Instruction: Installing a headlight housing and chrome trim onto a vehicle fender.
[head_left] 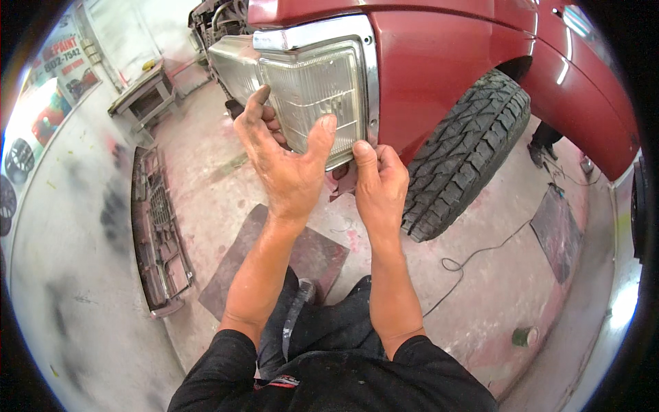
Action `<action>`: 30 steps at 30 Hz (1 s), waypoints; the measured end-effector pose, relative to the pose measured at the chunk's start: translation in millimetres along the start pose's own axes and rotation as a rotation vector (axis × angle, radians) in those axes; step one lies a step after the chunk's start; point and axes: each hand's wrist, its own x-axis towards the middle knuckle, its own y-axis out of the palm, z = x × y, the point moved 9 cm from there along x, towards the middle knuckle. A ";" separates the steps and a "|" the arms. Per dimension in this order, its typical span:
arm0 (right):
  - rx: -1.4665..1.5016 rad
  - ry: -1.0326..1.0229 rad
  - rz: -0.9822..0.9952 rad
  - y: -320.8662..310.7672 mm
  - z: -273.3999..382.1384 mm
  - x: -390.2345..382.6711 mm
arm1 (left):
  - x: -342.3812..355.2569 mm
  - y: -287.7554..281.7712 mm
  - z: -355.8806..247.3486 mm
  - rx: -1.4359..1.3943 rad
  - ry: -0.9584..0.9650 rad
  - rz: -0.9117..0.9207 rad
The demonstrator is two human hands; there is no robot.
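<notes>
A clear, ribbed corner lamp (324, 79) with a chrome surround (367, 65) sits at the front corner of a red vehicle (439, 48), beside another lamp lens (232, 65). My left hand (281, 154) grips the corner lamp: its fingers curl at the left edge and its thumb presses on the lens face. My right hand (377, 189) holds the lamp's lower right corner between thumb and fingers. Below and right of the lamp is a big tyre (467, 151) with deep tread.
A detached grille (158, 213) leans by the left wall (62, 275). A bench (141, 93) stands behind. Dark mats (226, 275) and a cord (460, 264) lie on the floor (467, 323). Another person's legs (546, 141) show beyond the tyre. A small container (525, 336) is at lower right.
</notes>
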 end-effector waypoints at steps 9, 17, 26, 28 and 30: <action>-0.250 -0.030 -0.044 -10.1 6.6 3.4 | 3.6 3.8 -1.7 0.099 -0.013 0.017; -0.117 -0.122 -0.009 -7.7 -7.1 -3.2 | 14.0 -0.7 -0.1 -0.238 0.010 0.054; -0.051 -0.121 0.051 2.1 -14.1 -27.9 | 5.8 -13.3 11.3 -0.331 -0.059 0.130; -0.023 -0.109 0.049 1.7 -14.8 -27.5 | 4.3 -11.5 6.3 -0.330 -0.040 0.140; -0.015 -0.134 0.029 -1.7 -13.0 -26.8 | 2.3 -8.7 2.0 -0.328 -0.037 0.125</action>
